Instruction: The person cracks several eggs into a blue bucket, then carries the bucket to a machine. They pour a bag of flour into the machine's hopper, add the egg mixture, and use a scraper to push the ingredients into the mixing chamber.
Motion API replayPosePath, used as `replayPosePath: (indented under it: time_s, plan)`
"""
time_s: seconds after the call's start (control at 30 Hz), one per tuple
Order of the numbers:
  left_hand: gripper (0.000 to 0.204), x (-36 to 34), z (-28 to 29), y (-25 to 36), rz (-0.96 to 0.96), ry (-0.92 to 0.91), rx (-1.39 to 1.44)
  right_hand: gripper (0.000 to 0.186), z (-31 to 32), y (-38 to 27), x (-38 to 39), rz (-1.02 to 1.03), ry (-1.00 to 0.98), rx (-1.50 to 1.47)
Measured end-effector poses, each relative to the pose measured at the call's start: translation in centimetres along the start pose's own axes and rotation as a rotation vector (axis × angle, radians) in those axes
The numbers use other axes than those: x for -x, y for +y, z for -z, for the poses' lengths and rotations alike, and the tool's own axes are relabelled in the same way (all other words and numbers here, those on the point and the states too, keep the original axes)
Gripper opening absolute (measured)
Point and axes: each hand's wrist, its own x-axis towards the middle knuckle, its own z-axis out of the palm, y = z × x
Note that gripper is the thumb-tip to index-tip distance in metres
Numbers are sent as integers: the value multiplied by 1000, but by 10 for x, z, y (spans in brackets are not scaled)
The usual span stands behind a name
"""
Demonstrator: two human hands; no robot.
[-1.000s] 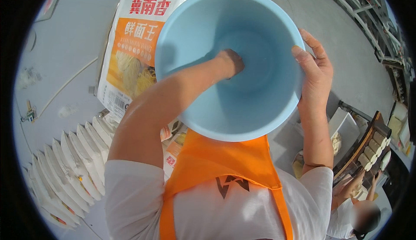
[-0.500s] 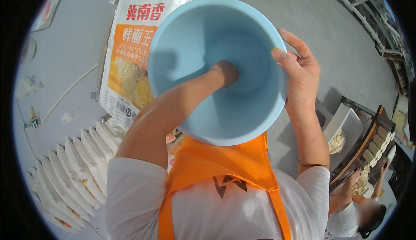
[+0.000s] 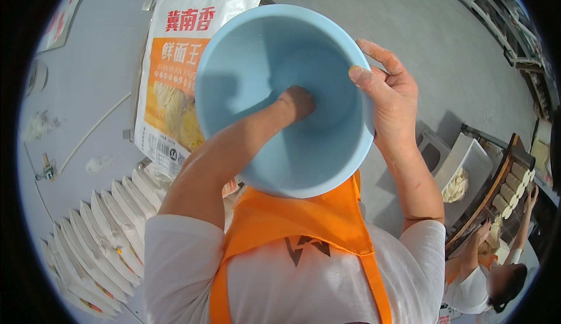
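Note:
A large light-blue plastic bucket (image 3: 234, 49) is held in front of my orange apron (image 3: 292, 219), its mouth tipped up toward me. Deep inside it, my left hand (image 3: 297, 103) is bent down near the inner wall and bottom. Its fingers are out of sight, so whether it grips anything does not show. At the bucket's right side, my right hand (image 3: 390, 87) is closed on the rim, thumb on the near edge and some fingers outside. White powdery traces mark the right fingers.
A big white-and-orange noodle flour sack (image 3: 175, 61) lies left of the bucket. Several white packets (image 3: 99, 230) stand in a row at lower left. On the right are a white bin (image 3: 467, 160) with dough-like noodles and a co-worker (image 3: 479, 283) at a bench with rolls.
The bucket, with both hands on or in it, has shifted slightly left in view. My left hand is still low inside, and the right hand keeps its hold on the rim.

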Motion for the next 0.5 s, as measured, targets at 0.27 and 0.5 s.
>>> replayPosePath:
  time_s: [0.27,0.5]
  plan:
    - [18,9,6,6,22,59,-14,50,5,1,3,-10,-40,44]
    - [20,6,13,-6,56,91,-72,48,4,-4,7,18,-52,21]
